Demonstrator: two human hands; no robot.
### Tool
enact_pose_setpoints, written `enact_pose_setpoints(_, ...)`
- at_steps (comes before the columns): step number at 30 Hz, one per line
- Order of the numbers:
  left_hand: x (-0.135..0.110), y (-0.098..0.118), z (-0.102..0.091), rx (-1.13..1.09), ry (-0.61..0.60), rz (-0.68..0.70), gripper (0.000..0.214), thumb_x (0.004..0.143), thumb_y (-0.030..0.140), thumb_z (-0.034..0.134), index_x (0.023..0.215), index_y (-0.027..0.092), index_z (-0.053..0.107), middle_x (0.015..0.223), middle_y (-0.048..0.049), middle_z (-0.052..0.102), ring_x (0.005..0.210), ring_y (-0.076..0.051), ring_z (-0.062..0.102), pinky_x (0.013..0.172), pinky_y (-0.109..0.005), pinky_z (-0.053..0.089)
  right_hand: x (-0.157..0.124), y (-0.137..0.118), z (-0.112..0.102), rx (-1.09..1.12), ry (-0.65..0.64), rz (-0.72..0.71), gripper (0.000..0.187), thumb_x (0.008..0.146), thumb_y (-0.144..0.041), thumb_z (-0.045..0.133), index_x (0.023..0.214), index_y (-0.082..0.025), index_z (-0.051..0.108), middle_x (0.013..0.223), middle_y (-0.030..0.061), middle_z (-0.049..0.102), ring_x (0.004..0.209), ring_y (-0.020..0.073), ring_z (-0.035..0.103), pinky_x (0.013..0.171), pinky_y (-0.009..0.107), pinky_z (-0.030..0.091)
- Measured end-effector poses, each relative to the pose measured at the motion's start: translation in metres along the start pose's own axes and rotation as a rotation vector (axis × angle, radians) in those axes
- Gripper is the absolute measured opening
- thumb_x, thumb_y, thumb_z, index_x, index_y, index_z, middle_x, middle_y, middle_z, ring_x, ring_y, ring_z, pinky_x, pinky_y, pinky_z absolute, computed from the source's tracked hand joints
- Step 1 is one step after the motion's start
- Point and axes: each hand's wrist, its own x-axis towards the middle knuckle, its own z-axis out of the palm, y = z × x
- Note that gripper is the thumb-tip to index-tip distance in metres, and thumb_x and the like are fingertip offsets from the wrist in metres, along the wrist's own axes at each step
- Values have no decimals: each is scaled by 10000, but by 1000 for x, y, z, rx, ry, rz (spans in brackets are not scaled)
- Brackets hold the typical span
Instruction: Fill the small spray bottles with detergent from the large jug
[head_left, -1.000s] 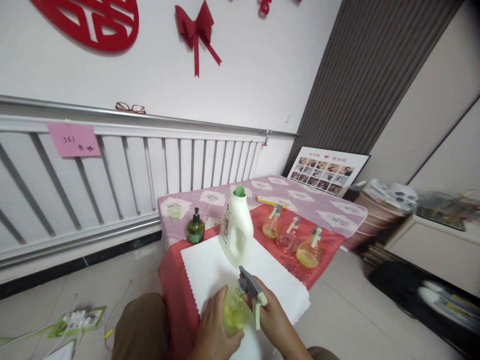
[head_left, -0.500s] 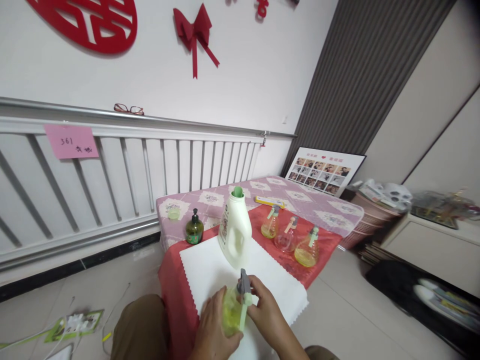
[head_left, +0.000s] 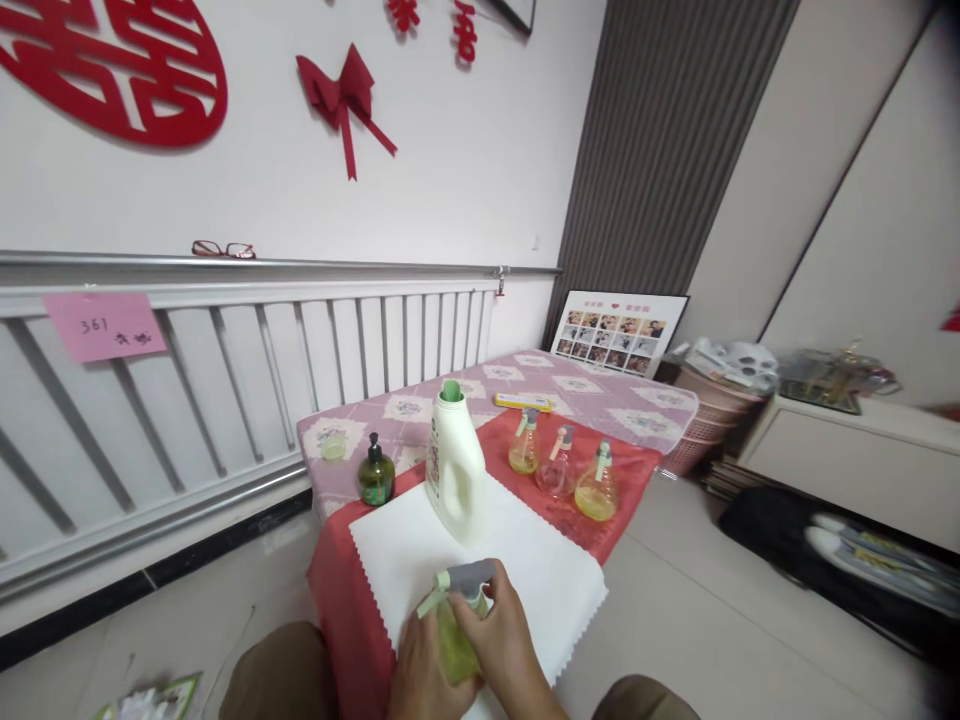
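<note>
My left hand (head_left: 420,665) is wrapped round the body of a small spray bottle (head_left: 454,648) holding yellow-green liquid, low over a white cloth (head_left: 420,550). My right hand (head_left: 501,640) is closed on the bottle's grey and green trigger head (head_left: 461,582), whose green lever points left. Just beyond stands a tall white detergent jug (head_left: 454,470) with a green cap.
Three more small spray bottles (head_left: 559,465) stand on the red cloth (head_left: 577,520) to the right, and a dark green pump bottle (head_left: 375,472) to the left. A small cup (head_left: 332,445) and a yellow item (head_left: 521,402) lie on the pink-clothed table (head_left: 645,410). My knees frame the table.
My right hand has turned the trigger head round, so its green lever now points left instead of down-right. The view has shifted down and to the right.
</note>
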Motion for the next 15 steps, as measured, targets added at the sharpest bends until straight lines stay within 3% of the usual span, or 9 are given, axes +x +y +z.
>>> enact_pose_setpoints(6, -1, 17, -26, -147, -161, -107, 843, 548, 232, 683, 1343, 51, 468, 1401, -259, 531, 1343, -395, 462, 1151, -505, 345, -1, -4, 2, 61, 10, 7, 172, 718, -294, 634, 821, -234, 510, 799, 28, 671, 795, 252, 673, 755, 372, 526)
enact_pose_setpoints(10, -7, 26, -31, -381, 28, -178, 714, 614, 222, 620, 1307, 115, 483, 1378, -188, 573, 1335, -313, 493, 1150, -429, 363, -2, -1, 4, 107, 10, 12, 167, 697, -258, 635, 812, -234, 517, 796, 28, 668, 793, 251, 660, 760, 379, 516)
enact_pose_setpoints(15, -3, 50, -26, -583, 180, -282, 504, 689, 395, 661, 1138, 182, 585, 1156, -112, 709, 1189, -277, 621, 1024, -347, 492, -2, 3, 3, 237, 8, 57, 185, 662, -226, 676, 801, -236, 555, 787, 19, 674, 791, 240, 644, 754, 361, 508)
